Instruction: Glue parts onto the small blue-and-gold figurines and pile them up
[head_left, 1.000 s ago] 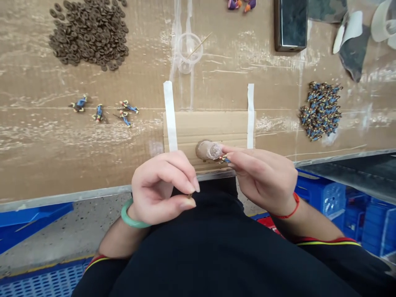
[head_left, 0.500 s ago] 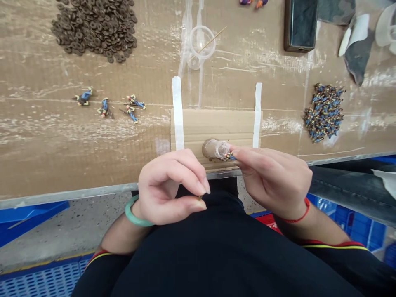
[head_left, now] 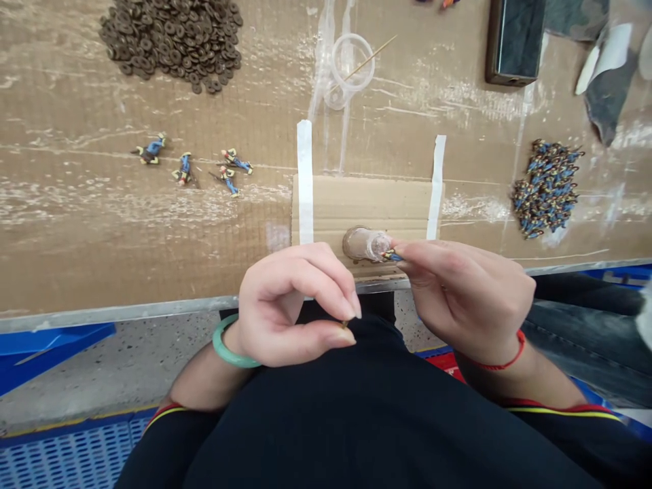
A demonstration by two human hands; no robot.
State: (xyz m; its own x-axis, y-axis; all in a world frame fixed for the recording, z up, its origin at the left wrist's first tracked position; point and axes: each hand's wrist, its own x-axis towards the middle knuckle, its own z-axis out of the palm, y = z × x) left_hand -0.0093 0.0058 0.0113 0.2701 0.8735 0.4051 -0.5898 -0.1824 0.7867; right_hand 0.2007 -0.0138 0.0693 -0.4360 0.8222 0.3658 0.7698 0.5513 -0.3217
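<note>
Right hand (head_left: 471, 299) pinching figurine (head_left: 392, 255)

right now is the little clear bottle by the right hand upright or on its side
On its side: the clear bottle lies flat on the cardboard pad, mouth toward the right hand.

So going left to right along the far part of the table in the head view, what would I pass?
Pile of brown rings → four small painted figures → clear plastic cup with a stick → black box → heap of blue figures.

The left hand's fingers (head_left: 351, 309) hide nearly all of a tiny brown piece (head_left: 345, 324).
</note>
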